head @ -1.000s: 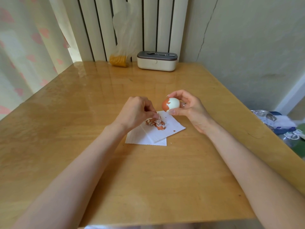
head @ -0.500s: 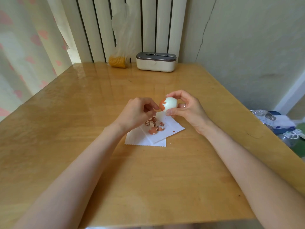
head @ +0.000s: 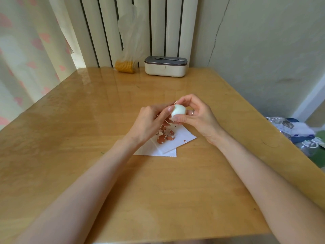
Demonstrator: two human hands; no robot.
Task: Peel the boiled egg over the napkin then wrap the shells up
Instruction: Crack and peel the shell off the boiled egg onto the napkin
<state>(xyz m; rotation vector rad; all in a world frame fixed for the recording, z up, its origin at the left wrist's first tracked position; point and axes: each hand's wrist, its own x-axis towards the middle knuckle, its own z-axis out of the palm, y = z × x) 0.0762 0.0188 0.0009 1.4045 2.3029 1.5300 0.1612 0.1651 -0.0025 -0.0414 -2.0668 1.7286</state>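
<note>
Nothing legible shows anywhere, no text, label, brand, number or sign; the blue and white packaging (head: 297,132) beside the table is too blurred to read

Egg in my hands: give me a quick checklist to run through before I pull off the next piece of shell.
1. Egg gripped by the right hand: ok.
2. Left hand thumb set against the egg: ok.
3. Egg held over the napkin: cannot tell, it looks close to the far edge.
4. Shell pile lying on the napkin: ok.
5. Shell remaining on the egg: a small brown bit at the top; underside hidden, cannot tell.
6. All bits caught by the napkin: not ok, a pale speck lies on the table.
</note>
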